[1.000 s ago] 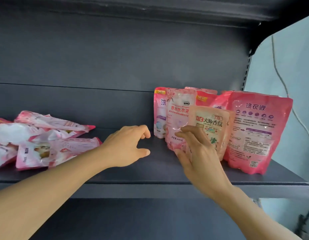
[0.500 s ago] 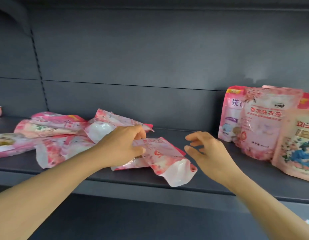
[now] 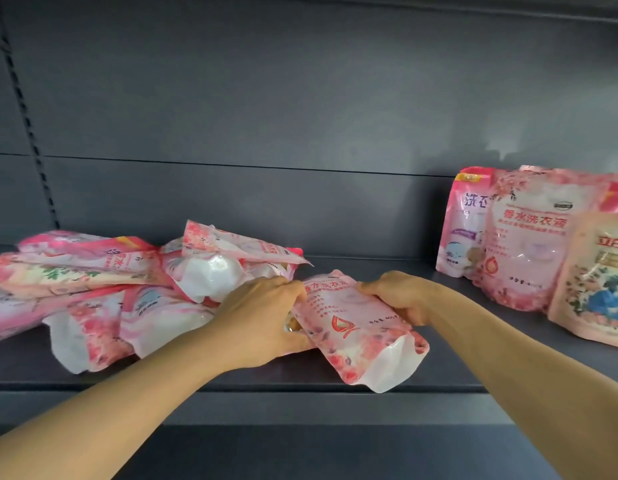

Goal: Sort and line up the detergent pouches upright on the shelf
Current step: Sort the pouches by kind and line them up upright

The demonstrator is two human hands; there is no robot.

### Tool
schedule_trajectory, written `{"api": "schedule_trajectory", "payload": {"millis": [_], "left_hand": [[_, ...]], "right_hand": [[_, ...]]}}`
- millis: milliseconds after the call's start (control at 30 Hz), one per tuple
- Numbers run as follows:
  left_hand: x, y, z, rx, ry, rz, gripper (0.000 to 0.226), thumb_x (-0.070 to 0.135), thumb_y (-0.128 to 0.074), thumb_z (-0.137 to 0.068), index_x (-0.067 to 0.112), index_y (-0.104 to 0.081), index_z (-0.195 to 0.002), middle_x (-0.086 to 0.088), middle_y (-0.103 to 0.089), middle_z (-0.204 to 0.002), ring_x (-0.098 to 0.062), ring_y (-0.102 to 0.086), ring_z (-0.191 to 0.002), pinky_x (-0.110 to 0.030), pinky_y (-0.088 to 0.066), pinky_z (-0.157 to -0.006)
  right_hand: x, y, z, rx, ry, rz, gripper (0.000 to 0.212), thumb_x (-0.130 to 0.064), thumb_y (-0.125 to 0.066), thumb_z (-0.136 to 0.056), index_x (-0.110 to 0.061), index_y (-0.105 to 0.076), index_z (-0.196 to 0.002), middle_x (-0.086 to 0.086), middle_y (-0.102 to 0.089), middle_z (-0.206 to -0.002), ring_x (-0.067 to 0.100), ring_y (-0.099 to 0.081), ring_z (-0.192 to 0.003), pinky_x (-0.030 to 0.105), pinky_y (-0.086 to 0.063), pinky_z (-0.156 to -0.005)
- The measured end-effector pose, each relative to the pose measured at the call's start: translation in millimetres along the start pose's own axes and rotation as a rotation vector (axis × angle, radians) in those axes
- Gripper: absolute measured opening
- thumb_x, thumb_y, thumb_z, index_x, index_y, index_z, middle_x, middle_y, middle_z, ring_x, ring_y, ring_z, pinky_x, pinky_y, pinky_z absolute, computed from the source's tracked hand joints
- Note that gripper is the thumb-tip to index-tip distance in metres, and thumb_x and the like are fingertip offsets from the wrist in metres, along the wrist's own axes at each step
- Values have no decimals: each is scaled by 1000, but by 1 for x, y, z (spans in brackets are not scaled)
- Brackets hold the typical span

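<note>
A pink flowered detergent pouch (image 3: 352,323) lies flat on the dark grey shelf (image 3: 231,375), its white base sticking toward the front edge. My left hand (image 3: 262,317) grips its left side and my right hand (image 3: 401,296) grips its right side. To the left, several pink pouches (image 3: 103,289) lie in a loose heap. At the right stand upright pouches: a pink and white one (image 3: 463,226) at the back, a flowered pink one (image 3: 532,237) before it, and a cream one (image 3: 598,282) nearest the front.
The shelf's dark back panel (image 3: 300,133) rises behind everything, with a slotted upright (image 3: 27,116) at the left. A bare stretch of shelf separates the heap from the upright row. Below the shelf's front lip is dark space.
My view swung left from the upright row to the heap. My left hand took the flat pouch and pulled it out; my right hand came over and now grips its other side.
</note>
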State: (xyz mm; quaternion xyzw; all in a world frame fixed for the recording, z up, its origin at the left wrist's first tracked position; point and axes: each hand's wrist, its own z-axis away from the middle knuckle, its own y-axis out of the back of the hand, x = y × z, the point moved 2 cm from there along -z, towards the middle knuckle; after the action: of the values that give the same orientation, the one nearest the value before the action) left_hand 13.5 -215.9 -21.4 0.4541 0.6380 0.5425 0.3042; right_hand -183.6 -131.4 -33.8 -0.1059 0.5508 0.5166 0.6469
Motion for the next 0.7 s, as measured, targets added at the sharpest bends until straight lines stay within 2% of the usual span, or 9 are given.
{"api": "schedule_trajectory", "payload": {"millis": [67,133,200,300,400,467,533,600,700], "left_hand": [[1,-1,-1,3,-1,23,54,59,-62,-78,32,-49,-123,15,-52,-124,-10,-50,-113,-28,-44,-89],[1,-1,-4,-4,-6,40,54,57,-63,-78,33,-47,-123,16,-51,-126,-10,-49,-115,-29,-44,-91],[2,-2,-7,-18,2,66,55,56,-64,-77,35,-45,-124,19,-49,-129,-9,-48,-116,-29,-44,-92],[2,-3,-14,-72,29,83,63,54,-66,-75,34,-40,-129,18,-46,-132,-10,-47,-117,-30,-43,-93],[-1,-1,-28,-192,56,214,68,47,-73,-73,33,-39,-131,14,-47,-132,-10,-50,-114,-33,-44,-98],[-2,1,-42,-242,89,295,65,40,-70,-78,28,-39,-134,12,-46,-133,-10,-60,-104,-35,-49,-94],[-2,-2,-59,-244,108,251,56,34,-62,-86,24,-39,-136,6,-48,-133,-14,-61,-97,-32,-50,-88],[1,-9,-77,-253,125,161,45,30,-54,-92,21,-41,-134,1,-52,-122,-15,-55,-91,-26,-45,-76],[5,-21,-101,-302,163,82,32,25,-45,-96,13,-46,-126,-4,-54,-103,-18,-52,-81,-28,-40,-64]], "right_hand": [[-1,1,-2,-8,-25,-20,27,-29,-59,-92,-3,-64,-98,11,-70,-85,25,-67,-69,35,-56,-66],[0,2,-3,-29,-31,-84,27,-25,-62,-90,-2,-64,-104,14,-71,-95,28,-67,-78,40,-56,-76],[1,3,0,-41,-5,-177,25,-17,-63,-89,0,-63,-108,17,-70,-102,30,-67,-83,42,-56,-79],[0,10,8,-46,102,-322,20,-3,-57,-90,1,-64,-109,18,-70,-100,32,-68,-85,40,-57,-75],[-4,32,18,59,266,-371,21,0,-48,-94,-1,-62,-109,20,-67,-110,37,-64,-103,50,-50,-92],[-5,53,26,175,333,-398,18,0,-46,-95,-3,-60,-107,19,-67,-110,38,-64,-101,52,-50,-90],[-6,76,32,266,375,-446,20,-1,-45,-96,-1,-57,-113,17,-67,-111,36,-65,-97,48,-54,-80],[-6,96,36,351,414,-485,22,-2,-45,-96,-3,-56,-116,14,-67,-107,32,-66,-92,43,-55,-71],[0,117,34,513,481,-560,21,-3,-47,-95,-8,-57,-112,12,-68,-105,31,-67,-90,45,-56,-72]]}}
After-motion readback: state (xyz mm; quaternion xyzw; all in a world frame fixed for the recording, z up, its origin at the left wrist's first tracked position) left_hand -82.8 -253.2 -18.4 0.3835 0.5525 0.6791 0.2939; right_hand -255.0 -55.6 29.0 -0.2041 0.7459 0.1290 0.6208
